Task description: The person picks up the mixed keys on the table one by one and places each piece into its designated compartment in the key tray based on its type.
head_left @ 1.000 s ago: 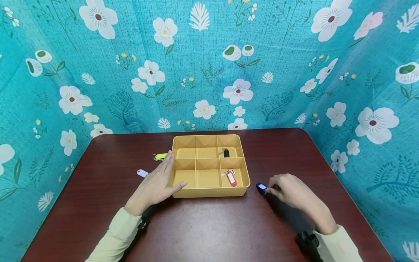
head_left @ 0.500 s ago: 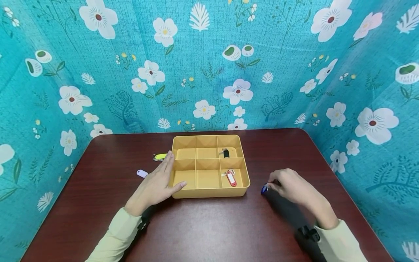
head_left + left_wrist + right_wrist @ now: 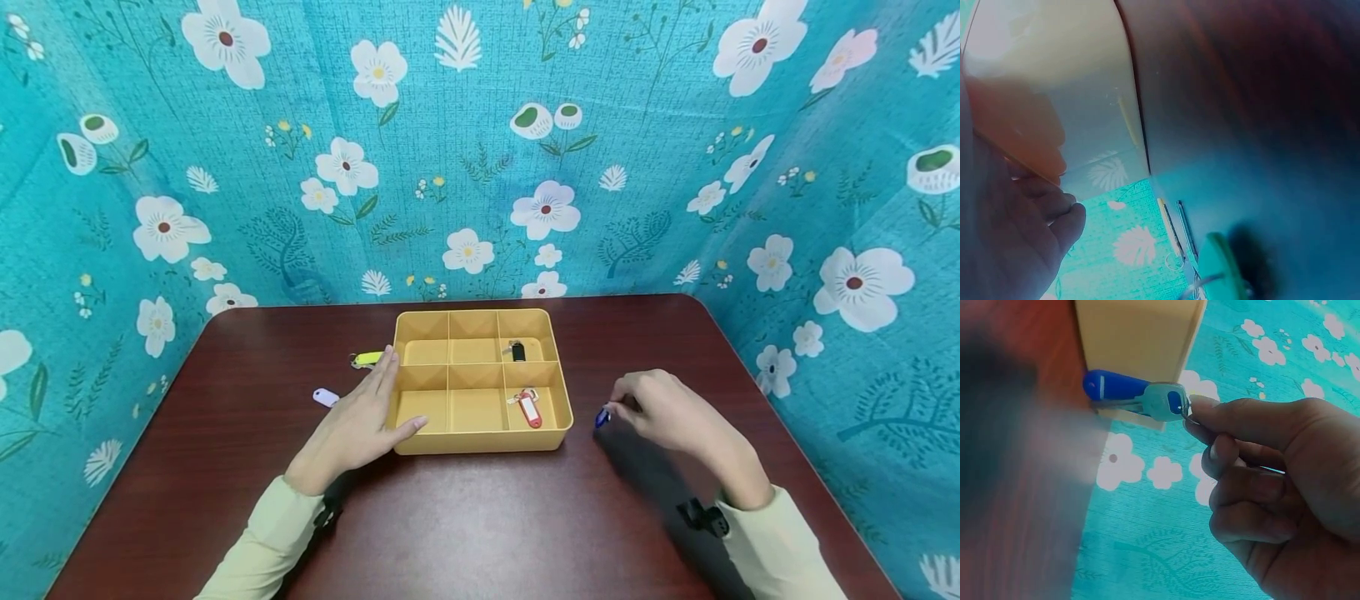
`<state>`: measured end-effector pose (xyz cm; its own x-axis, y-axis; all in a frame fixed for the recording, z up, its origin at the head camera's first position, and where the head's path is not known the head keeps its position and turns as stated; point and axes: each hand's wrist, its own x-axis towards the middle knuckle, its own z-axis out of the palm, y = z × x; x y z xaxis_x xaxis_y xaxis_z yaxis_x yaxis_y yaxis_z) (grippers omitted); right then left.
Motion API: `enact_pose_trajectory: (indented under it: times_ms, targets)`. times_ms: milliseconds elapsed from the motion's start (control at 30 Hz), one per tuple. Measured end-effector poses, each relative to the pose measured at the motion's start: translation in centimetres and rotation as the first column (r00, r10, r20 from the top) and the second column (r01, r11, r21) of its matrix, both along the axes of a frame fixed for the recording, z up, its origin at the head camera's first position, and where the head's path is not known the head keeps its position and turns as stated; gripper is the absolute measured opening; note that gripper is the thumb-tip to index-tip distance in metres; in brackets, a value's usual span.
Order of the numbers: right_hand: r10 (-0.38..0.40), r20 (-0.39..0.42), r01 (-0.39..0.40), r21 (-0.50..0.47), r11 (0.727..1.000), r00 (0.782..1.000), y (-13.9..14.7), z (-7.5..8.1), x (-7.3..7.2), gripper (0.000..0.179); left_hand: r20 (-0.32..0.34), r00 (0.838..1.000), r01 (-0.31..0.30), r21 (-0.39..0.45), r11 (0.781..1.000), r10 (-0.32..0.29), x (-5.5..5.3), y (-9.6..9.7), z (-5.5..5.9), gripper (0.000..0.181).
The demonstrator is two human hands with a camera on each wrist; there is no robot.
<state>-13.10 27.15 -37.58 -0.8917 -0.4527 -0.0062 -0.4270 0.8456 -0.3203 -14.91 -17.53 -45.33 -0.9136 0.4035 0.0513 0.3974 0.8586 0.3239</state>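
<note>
1. The right hand (image 3: 670, 419) pinches, between thumb and finger, the metal ring of a blue key tag (image 3: 1122, 384); a key (image 3: 1161, 402) hangs from the same ring, lying across the tag.
2. Taking the yellow tray (image 3: 480, 442) as the clock face, 12 at its far side, that tag is between 3 and 4 o'clock, outside the tray and near its wall.
3. The left hand (image 3: 358, 429) lies at 8 o'clock, fingers straight along the tray's wall, thumb spread over the near rim.
4. Inside, a red key tag (image 3: 529, 409) lies in the 4 o'clock compartment, a black one (image 3: 518, 351) in the 2 o'clock compartment.
5. On the dark tabletop (image 3: 480, 525), a lavender tag (image 3: 326, 397) sits near 9 o'clock; a neon-yellow tag (image 3: 367, 358), partly hidden by the left fingers, sits just past 9.
</note>
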Motion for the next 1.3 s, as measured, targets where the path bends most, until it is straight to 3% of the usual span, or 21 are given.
enact_pose_trajectory:
  times_ms: [367, 1300]
  targets:
    - [0.025, -0.024, -0.025, -0.018, 1.0, 0.999, -0.8, 1.5, -0.8, 0.006, 0.011, 1.0, -0.009, -0.002, 1.0, 0.009, -0.1, 0.1, -0.1, 0.115]
    - [-0.031, -0.137, 0.023, -0.056, 0.998, 0.99, -1.2, 4.9, -1.1, 0.003, -0.01, 1.0, 0.012, -0.005, 1.0, -0.012, -0.2, 0.0, -0.1, 0.114]
